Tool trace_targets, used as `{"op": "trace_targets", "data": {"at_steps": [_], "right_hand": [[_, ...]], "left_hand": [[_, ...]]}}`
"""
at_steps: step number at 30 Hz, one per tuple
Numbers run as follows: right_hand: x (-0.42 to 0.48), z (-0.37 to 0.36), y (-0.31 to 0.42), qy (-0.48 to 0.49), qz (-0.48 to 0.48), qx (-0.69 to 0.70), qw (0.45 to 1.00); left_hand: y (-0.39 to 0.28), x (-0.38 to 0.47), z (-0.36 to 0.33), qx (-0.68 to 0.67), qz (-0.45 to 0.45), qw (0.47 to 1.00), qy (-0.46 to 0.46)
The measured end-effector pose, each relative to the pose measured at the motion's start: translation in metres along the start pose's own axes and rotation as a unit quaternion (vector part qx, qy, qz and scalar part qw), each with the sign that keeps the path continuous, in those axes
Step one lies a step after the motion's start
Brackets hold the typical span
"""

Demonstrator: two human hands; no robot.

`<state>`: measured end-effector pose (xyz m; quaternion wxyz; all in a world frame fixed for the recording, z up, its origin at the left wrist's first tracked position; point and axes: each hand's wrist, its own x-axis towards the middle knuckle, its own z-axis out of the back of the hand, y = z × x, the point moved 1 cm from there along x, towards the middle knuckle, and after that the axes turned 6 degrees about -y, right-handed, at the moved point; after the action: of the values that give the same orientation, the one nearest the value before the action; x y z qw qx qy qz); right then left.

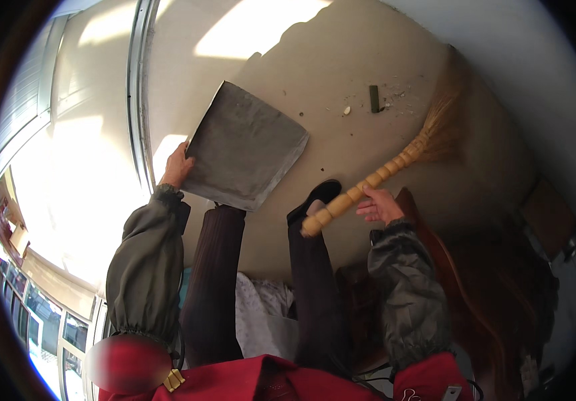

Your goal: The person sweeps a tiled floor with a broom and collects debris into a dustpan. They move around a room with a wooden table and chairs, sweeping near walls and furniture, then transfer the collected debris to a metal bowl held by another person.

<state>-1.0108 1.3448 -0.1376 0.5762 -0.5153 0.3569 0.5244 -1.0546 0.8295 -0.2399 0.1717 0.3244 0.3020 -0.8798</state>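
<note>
My left hand (pixel 179 164) grips the left edge of a grey sheet-metal dustpan (pixel 247 140), which is tilted in front of my left leg. Towards the right, a straw broom (pixel 382 174) with a ribbed, bound handle slants across the view. The thumb of my right hand (pixel 380 204) rests on its handle, while the other fingers show just below it, loosely spread. The broom's bristles (pixel 448 118) point to the upper right, and its blurred handle end lies over my right shin. Between pan and bristles, a dark green strip (pixel 374 98) and a pale chip (pixel 347 110) lie on the floor.
Fine debris (pixel 399 93) is scattered beside the green strip. A metal door track (pixel 140 100) runs along the left. Dark reddish wooden furniture (pixel 448 260) stands close to my right arm. A white wall (pixel 508 65) borders the right side. My black shoe (pixel 330 189) is under the broom handle.
</note>
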Motion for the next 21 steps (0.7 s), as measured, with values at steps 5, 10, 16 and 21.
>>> {"op": "trace_targets", "data": {"at_steps": [5,10,16,21], "right_hand": [[0.062,0.003,0.111,-0.425,0.307,-0.371,0.766],[0.107,-0.01,0.186,-0.471,0.357,-0.344,0.729],[0.021,-0.032,0.16,0.079,0.267,0.242,0.929],[-0.16,-0.059,0.093,0.331,0.227,0.254,0.88]], "left_hand": [[-0.004,-0.005,-0.012,-0.079,-0.008,0.996,0.041],[-0.03,-0.015,-0.01,-0.069,-0.028,0.997,0.017],[-0.119,-0.064,0.036,-0.078,-0.118,0.985,-0.1],[-0.253,-0.14,0.092,-0.166,-0.277,0.946,-0.039]]}}
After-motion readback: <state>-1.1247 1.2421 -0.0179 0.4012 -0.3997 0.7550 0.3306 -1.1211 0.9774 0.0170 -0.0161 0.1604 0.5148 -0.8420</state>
